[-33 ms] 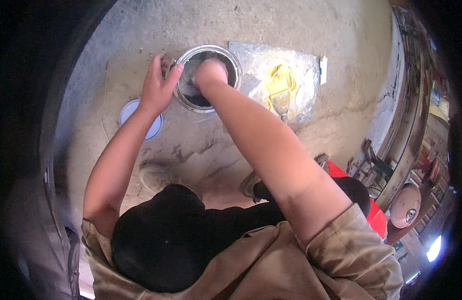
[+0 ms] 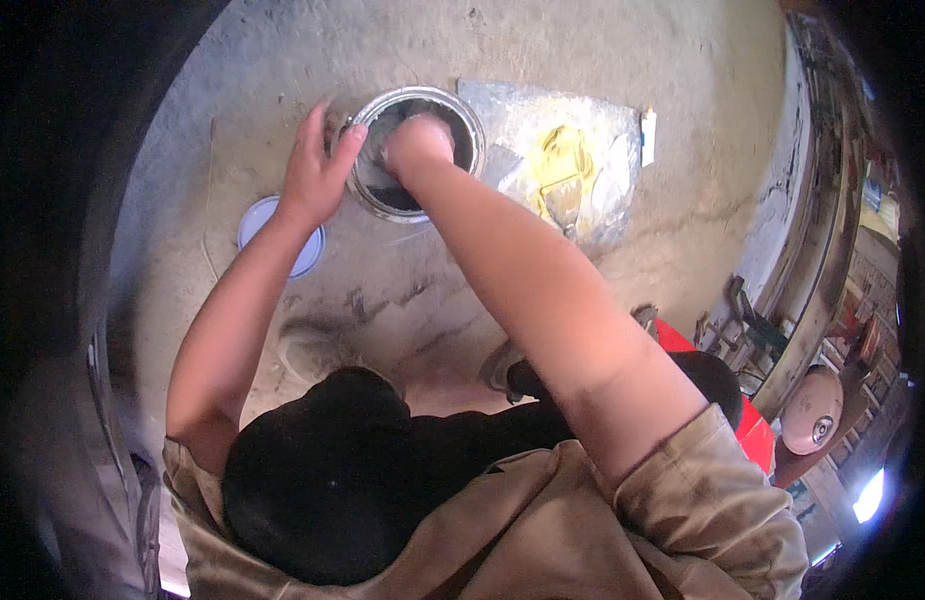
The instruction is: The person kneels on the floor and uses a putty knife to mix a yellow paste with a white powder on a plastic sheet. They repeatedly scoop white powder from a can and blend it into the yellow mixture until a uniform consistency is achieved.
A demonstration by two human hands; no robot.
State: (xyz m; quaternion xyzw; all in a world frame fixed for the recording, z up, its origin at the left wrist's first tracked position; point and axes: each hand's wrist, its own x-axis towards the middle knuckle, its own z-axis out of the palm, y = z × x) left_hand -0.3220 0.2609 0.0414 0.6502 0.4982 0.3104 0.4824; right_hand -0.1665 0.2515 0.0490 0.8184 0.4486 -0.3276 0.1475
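An open round metal can [image 2: 392,211] stands on the floor in front of me, with grey paste-like matter inside. My left hand [image 2: 317,168] is cupped round its left side, the thumb at the rim and the fingers along the outer wall. My right hand [image 2: 420,142] reaches down into the can. Its fingers are hidden there, so what they hold, if anything, does not show. Left of the can, a pale round lid [image 2: 307,258] lies partly under my left forearm. To the right is a flat grey board [image 2: 607,120] smeared with yellow and white paste [image 2: 562,153].
A flat scraper-like piece [image 2: 560,203] lies on the board. Beside the board's right edge is a small white tube [image 2: 648,138]. Wooden beams, tools and a round pinkish disc [image 2: 811,411] crowd the far right. Something red [image 2: 753,437] shows near my right arm.
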